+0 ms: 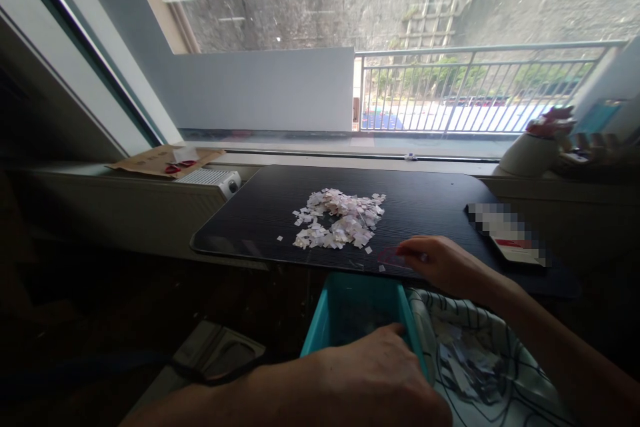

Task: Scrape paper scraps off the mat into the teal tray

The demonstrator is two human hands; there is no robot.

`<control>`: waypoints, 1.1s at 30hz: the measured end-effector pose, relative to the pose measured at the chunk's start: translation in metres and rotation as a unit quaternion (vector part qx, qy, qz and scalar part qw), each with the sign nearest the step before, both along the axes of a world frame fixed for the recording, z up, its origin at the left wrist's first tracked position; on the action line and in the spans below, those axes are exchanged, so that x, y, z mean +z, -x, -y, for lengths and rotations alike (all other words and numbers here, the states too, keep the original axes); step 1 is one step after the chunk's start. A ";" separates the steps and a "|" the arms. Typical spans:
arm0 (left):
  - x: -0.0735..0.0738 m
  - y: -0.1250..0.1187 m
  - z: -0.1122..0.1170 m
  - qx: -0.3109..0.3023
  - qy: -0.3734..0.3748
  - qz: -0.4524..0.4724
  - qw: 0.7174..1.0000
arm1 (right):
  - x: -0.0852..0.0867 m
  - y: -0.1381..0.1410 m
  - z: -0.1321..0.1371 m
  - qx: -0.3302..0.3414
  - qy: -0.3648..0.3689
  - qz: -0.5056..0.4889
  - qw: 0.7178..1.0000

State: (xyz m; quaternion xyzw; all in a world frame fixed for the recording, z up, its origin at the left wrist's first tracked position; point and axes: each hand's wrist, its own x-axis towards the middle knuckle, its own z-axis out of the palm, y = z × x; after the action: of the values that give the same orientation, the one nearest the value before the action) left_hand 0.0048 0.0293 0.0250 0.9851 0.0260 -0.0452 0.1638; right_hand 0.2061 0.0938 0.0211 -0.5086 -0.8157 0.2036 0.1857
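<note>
A small translucent reddish plastic piece [393, 257] lies flat at the near edge of the dark wood-grain table [250, 227], just right of the frame's centre, and the right hand [443, 263] pinches it by its right end between thumb and fingertips, seemingly pressing it down so it does not slide. Just beyond it, in the middle of the table, sits a loose heap of small white paper scraps [340, 219], with a few strays scattered towards the reddish piece. Low in the frame the left hand [380, 380] curls over the near rim of a teal plastic bin [320, 330], fingers closed around the edge, apparently steadying it under the table's lip, where scraps swept off the edge would drop in. Right of the bin, a white cloth with dark checked lines [480, 353] holds more paper bits. At the table's right side lies a white and red card [517, 250]. On the windowsill at upper right stands a white pot [527, 155].
</note>
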 end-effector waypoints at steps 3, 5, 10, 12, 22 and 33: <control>-0.004 0.001 0.000 0.003 0.013 0.013 1.000 | -0.007 -0.003 0.010 0.008 0.045 -0.027 0.999; -0.004 0.000 0.000 0.007 0.021 0.009 1.000 | -0.009 -0.003 0.014 0.019 0.060 -0.033 0.998; -0.002 -0.001 -0.001 -0.003 0.016 -0.009 1.000 | 0.000 0.005 -0.002 0.009 -0.002 -0.019 1.000; -0.003 -0.001 -0.001 -0.007 0.002 -0.002 1.000 | 0.003 0.009 -0.013 -0.002 -0.029 0.008 1.000; -0.009 0.002 -0.001 -0.008 0.008 0.044 0.999 | 0.016 0.011 -0.020 -0.036 -0.033 0.069 0.996; -0.008 0.008 0.001 0.001 -0.004 0.025 1.000 | 0.018 0.024 -0.019 -0.007 -0.012 0.076 0.997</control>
State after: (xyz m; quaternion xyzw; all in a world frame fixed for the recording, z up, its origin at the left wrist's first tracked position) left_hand -0.0032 0.0285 0.0169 0.9865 0.0230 -0.0200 0.1608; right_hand 0.1821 0.1130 0.0386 -0.5262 -0.8261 0.1532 0.1311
